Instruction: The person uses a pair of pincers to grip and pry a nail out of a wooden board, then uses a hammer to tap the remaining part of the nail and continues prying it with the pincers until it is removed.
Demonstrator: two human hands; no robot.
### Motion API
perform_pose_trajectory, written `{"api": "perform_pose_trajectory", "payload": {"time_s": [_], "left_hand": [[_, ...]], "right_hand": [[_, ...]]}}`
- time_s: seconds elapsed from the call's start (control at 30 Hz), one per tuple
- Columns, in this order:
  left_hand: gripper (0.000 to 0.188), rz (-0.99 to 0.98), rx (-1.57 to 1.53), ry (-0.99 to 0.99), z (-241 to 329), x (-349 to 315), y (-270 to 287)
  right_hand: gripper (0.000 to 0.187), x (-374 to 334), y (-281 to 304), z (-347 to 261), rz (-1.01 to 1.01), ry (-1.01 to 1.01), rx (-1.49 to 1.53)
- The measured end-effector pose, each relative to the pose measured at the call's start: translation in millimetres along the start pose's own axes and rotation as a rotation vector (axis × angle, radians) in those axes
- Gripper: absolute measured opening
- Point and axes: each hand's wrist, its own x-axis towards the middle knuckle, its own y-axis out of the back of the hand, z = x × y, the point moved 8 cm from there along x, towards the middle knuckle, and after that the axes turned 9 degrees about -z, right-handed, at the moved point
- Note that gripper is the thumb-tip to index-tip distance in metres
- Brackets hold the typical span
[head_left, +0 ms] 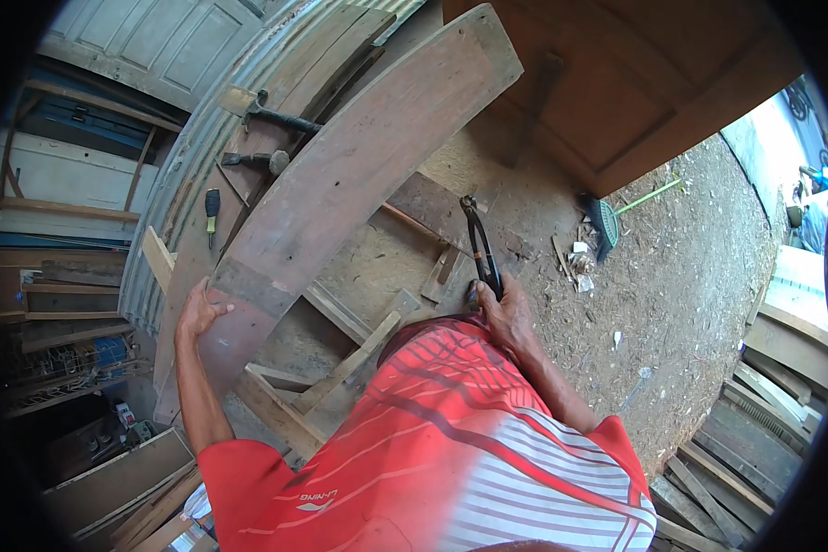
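A long, broad wooden board (368, 147) with a worn reddish surface slants across the workbench in front of me. My left hand (202, 311) grips its near left edge, thumb on top and the other fingers partly hidden. In my right hand (506, 317), close to my body, are long-handled pincers (477, 241), jaws pointing away from me. Beyond the board's left edge lie a claw hammer (290, 120), a short dark-handled tool (258, 161) with a rounded metal end, and a screwdriver (212, 216) with a black and yellow-green handle.
Wooden frame pieces (350, 359) stand beneath the board. A brown panelled door (616, 83) rises at the far right, with a green rake-like tool (607, 225) beside it on the dirt floor (662, 304). Stacked planks (754, 442) lie at right; corrugated sheeting (161, 221) runs along the left.
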Motion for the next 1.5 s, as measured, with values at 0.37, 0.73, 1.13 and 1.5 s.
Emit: {"api": "perform_pose_trajectory", "payload": {"time_s": [0.37,0.73,1.13,1.5], "left_hand": [[0.074,0.251,0.002,0.001,17,-54,-12],[0.044,0.283,-0.013,-0.035,57,-129,-52],[0.055,0.244,-0.100,-0.034,31,-102,-57],[0.058,-0.017,-0.145,-0.192,150,-96,-41]], "right_hand": [[0.033,7,6,18,-0.093,-0.073,0.064],[0.046,42,41,-26,-0.237,0.084,0.504],[0.060,66,93,-69,-0.271,0.095,0.528],[0.055,-8,64,-24,-0.256,-0.063,0.444]]}}
